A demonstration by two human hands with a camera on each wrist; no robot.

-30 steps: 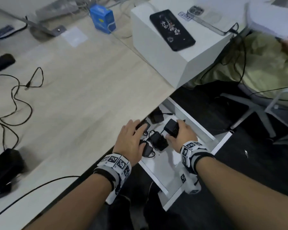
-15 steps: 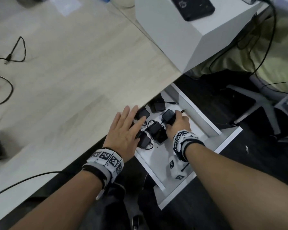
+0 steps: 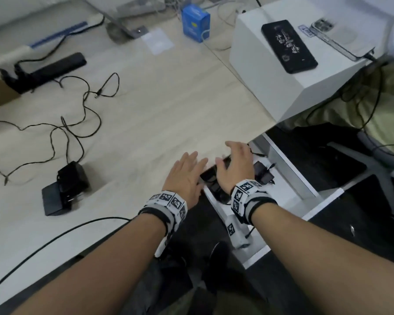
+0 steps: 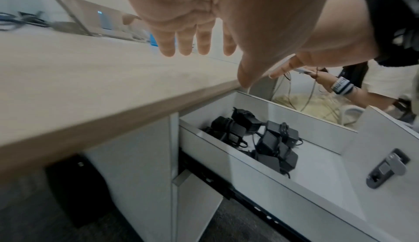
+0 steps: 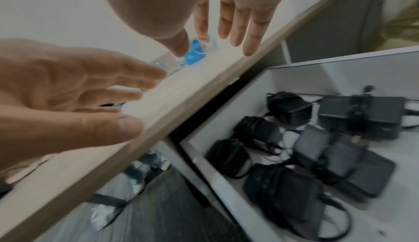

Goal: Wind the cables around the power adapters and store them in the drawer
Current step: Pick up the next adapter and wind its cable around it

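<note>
Both hands are free w/ fingers straight: left hand (image 3: 185, 178) over desk (image 3: 146, 123) edge, right hand (image 3: 236, 169) above drawer (image 3: 289, 171). Wound adapters (image 4: 267, 141) lie inside. Unwound adapter (image 3: 72, 178) sits on desk, well apart; next, grip its body firmly and keep cable (image 3: 77, 123) tight.

desk (image 3: 146, 114) — pale matt wood-grain | drawer (image 4: 322, 134) — smooth white | adapters (image 5: 283, 192) — matt black plastic
</note>
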